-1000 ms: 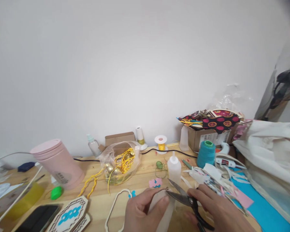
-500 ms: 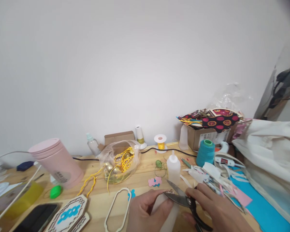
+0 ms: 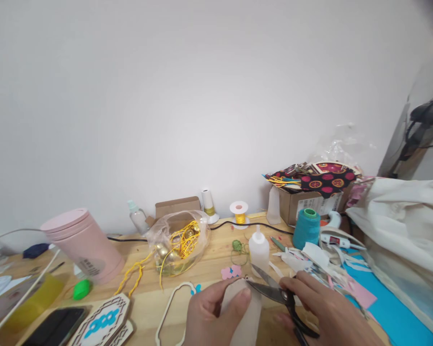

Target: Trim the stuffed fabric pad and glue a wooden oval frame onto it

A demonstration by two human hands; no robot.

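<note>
Scissors (image 3: 274,292) lie in the right hand (image 3: 321,307), blades parted in a V and aimed leftward at the top right corner of a white sheet (image 3: 250,317); the lower blade meets that edge or lies just in front of it, I cannot tell which; the upper blade stands clear, in front of the squeeze bottle (image 3: 260,252).

The sheet is upright at the near edge of the table (image 3: 144,307), its lower part cut off by the view; the left hand (image 3: 212,312) grips it from the left side, probably so that the right side is free for the blades; the thumb lies flat on the near face, likely to stiffen the sheet close to the cut and stop it bending away.

The left thumb and fingers are closed to about the sheet's thickness, with the fingertips hidden behind it; the right fingers curl round the handles, forefinger near the pivot, the grip only partly squeezed, which fits the parted blades; the right thumb is partly hidden, so its exact hold cannot be told.

Scraps (image 3: 317,254) lie beyond the right hand; a frame (image 3: 166,307) lies left of the left hand.
</note>
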